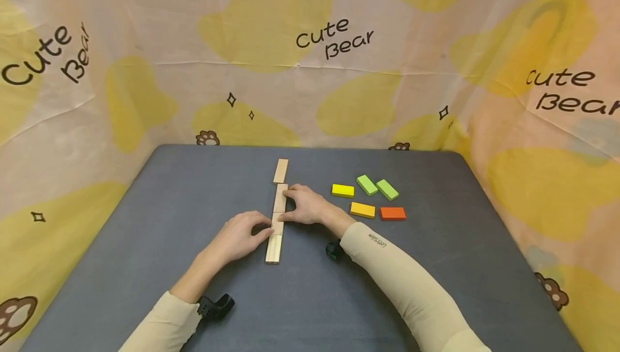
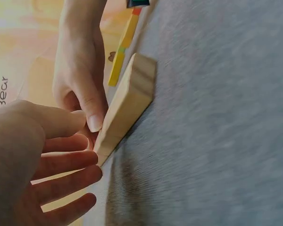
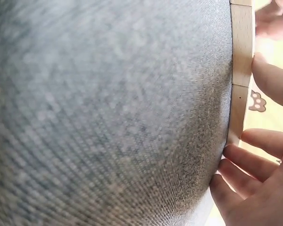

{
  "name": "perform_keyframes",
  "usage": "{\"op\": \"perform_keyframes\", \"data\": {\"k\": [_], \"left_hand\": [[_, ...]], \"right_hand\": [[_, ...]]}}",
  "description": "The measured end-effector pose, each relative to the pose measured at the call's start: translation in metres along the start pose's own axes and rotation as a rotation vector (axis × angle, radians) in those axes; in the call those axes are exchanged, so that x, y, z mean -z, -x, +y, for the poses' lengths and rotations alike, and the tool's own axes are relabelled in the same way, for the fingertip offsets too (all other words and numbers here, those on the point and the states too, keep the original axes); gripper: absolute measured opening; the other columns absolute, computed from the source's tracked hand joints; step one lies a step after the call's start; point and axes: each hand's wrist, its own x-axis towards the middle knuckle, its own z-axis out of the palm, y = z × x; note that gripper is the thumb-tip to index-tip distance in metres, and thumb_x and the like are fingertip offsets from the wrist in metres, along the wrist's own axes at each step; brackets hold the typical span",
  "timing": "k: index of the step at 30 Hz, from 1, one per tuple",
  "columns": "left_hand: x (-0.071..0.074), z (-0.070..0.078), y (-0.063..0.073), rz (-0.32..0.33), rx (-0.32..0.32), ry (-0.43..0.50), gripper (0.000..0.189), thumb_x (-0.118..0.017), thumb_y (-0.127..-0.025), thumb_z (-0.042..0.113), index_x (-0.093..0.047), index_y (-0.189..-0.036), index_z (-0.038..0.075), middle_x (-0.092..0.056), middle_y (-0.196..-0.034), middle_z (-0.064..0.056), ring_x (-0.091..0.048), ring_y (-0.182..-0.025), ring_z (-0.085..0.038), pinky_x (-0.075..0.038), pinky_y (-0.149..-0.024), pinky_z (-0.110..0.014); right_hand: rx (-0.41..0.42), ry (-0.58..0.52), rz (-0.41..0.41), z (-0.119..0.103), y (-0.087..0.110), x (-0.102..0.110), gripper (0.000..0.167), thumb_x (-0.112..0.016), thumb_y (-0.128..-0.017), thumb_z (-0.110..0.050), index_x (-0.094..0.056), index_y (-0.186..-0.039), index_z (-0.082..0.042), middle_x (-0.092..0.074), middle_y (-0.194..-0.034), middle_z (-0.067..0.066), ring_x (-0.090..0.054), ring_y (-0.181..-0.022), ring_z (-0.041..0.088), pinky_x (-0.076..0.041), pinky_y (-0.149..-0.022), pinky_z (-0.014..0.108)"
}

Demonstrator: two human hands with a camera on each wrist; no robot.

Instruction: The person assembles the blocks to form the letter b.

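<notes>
Several flat wooden blocks (image 1: 277, 209) lie end to end in a line down the middle of the grey table (image 1: 145, 223). My left hand (image 1: 264, 228) touches the third block (image 1: 277, 225) from the left with its fingertips. My right hand (image 1: 286, 205) rests on the right side, fingers on the second block (image 1: 280, 197), thumb by the third. In the left wrist view my left hand (image 2: 52, 165) has straight fingers beside the block (image 2: 127, 103), and the right hand's thumb (image 2: 92, 115) presses its edge. The right wrist view shows my right hand (image 3: 254, 188) spread next to the blocks (image 3: 240, 56).
To the right of the row lie loose coloured blocks: a yellow one (image 1: 343, 190), two green ones (image 1: 367, 185) (image 1: 387, 189), an amber one (image 1: 363, 210) and an orange one (image 1: 392, 213). A printed cloth backdrop (image 1: 310, 45) surrounds the table on three sides.
</notes>
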Motion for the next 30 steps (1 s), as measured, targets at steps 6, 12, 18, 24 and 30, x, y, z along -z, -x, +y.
{"op": "perform_keyframes", "data": {"k": [6, 12, 18, 24, 30], "left_hand": [[0.008, -0.008, -0.016, 0.056, -0.012, -0.010, 0.019, -0.072, -0.096, 0.022, -0.077, -0.108, 0.008, -0.073, -0.103, -0.004, -0.068, -0.095, -0.024, -0.055, -0.083, -0.048], [0.013, -0.016, -0.034, 0.130, -0.044, 0.011, 0.021, -0.070, -0.097, 0.020, -0.076, -0.110, 0.005, -0.072, -0.106, -0.008, -0.066, -0.100, -0.029, -0.053, -0.086, -0.051], [0.016, -0.025, -0.054, 0.188, -0.068, 0.072, 0.021, -0.069, -0.098, 0.017, -0.075, -0.113, 0.002, -0.072, -0.107, -0.010, -0.065, -0.100, -0.029, -0.054, -0.084, -0.048], [0.017, -0.033, -0.076, 0.256, -0.093, 0.128, 0.020, -0.070, -0.097, 0.014, -0.075, -0.110, -0.001, -0.072, -0.104, -0.012, -0.067, -0.097, -0.031, -0.057, -0.085, -0.047], [0.014, -0.040, -0.099, 0.266, -0.081, 0.170, 0.022, -0.069, -0.098, 0.015, -0.073, -0.112, -0.002, -0.071, -0.104, -0.013, -0.067, -0.099, -0.029, -0.057, -0.087, -0.046]], "right_hand": [[-0.005, -0.009, 0.002, 0.000, 0.000, -0.001, 0.076, -0.071, -0.093, -0.051, -0.048, -0.152, -0.008, -0.047, -0.151, 0.012, -0.046, -0.139, 0.028, -0.045, -0.109, 0.047], [-0.015, -0.013, -0.001, 0.001, 0.000, -0.002, 0.077, -0.072, -0.092, -0.051, -0.048, -0.152, -0.008, -0.048, -0.150, 0.010, -0.047, -0.137, 0.027, -0.046, -0.108, 0.046], [-0.015, -0.011, -0.003, 0.001, 0.000, 0.000, 0.078, -0.073, -0.092, -0.050, -0.048, -0.152, -0.008, -0.048, -0.150, 0.010, -0.047, -0.137, 0.027, -0.045, -0.108, 0.045], [-0.020, -0.006, -0.002, 0.001, -0.001, 0.001, 0.078, -0.073, -0.091, -0.051, -0.048, -0.152, -0.009, -0.047, -0.151, 0.010, -0.047, -0.137, 0.026, -0.045, -0.109, 0.046], [-0.021, 0.002, -0.003, 0.000, -0.002, -0.001, 0.078, -0.072, -0.092, -0.051, -0.048, -0.152, -0.008, -0.047, -0.151, 0.010, -0.046, -0.138, 0.026, -0.044, -0.110, 0.045]]}}
